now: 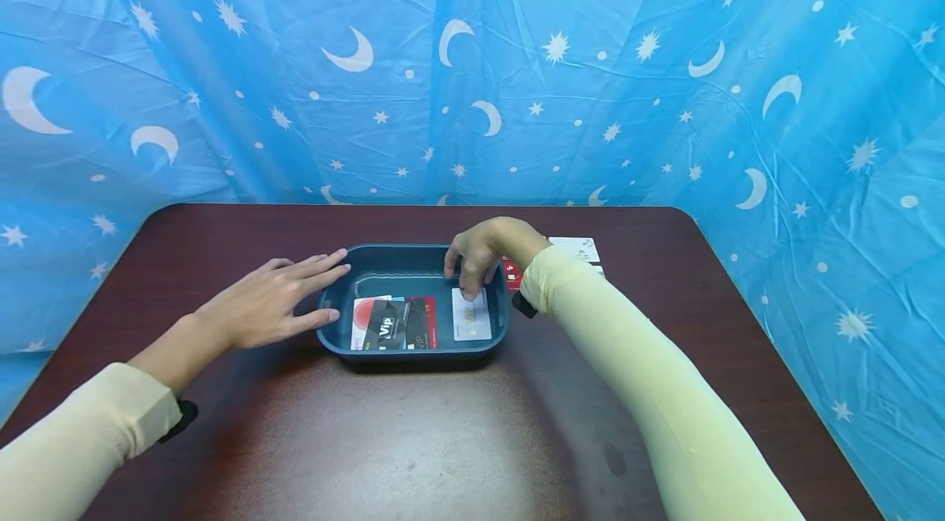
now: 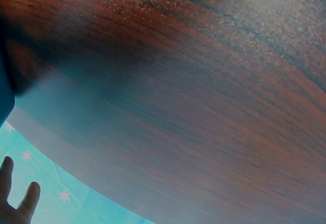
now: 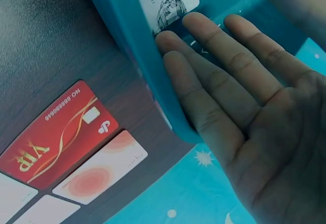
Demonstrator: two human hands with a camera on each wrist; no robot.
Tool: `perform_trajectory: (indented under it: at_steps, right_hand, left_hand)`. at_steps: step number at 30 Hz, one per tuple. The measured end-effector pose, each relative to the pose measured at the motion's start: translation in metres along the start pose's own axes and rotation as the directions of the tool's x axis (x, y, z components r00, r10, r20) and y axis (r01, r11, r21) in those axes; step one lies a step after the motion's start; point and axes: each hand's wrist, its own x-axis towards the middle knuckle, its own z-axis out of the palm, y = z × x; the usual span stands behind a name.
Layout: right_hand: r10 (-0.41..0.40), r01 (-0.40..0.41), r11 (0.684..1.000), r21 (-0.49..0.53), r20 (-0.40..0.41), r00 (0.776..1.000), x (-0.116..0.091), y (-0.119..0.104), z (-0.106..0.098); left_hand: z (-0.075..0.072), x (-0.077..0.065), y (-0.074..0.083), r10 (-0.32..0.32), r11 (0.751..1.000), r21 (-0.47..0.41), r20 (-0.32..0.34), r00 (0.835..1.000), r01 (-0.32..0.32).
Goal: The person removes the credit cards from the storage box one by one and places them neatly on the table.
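My right hand (image 1: 487, 250) reaches down into a dark blue tray (image 1: 413, 355), fingertips at a white card (image 1: 472, 326) on its right side. In the right wrist view that card (image 3: 163, 0) shows a diamond picture beside the nearly straight fingers (image 3: 224, 81); the thumb stands apart from them. Spread fingers of my left hand (image 1: 266, 303) touch the tray's left rim; only two fingertips (image 2: 29, 199) show in the left wrist view. Overlapping cards lie at the tray's left: a black Vip card (image 1: 386, 326), a red and dark card (image 1: 422, 316), and one with a red circle (image 1: 362, 314).
Right of the tray, on the dark wooden table (image 1: 399, 439), lie a red VIP card (image 3: 66, 132), a white card with an orange-red circle (image 3: 102, 170) and white cards (image 1: 576, 248), partly hidden by my right arm. A blue star-patterned curtain (image 1: 472, 135) hangs behind.
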Motion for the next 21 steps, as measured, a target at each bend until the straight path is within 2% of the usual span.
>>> perform_trajectory:
  at_steps: [7, 21]
  right_hand:
    - [0.019, -0.019, 0.999, 0.044, 0.003, 1.000, 0.007, -0.001, 0.003]
    - [0.039, -0.040, 0.998, 0.043, 0.018, 0.999, 0.012, -0.005, 0.006]
  left_hand:
    - [0.001, 0.000, -0.001, 0.000, 1.000, 0.002, -0.005, 1.000, 0.000]
    - [0.001, 0.000, -0.001, 0.009, 1.000, 0.003, -0.016, 1.000, -0.009]
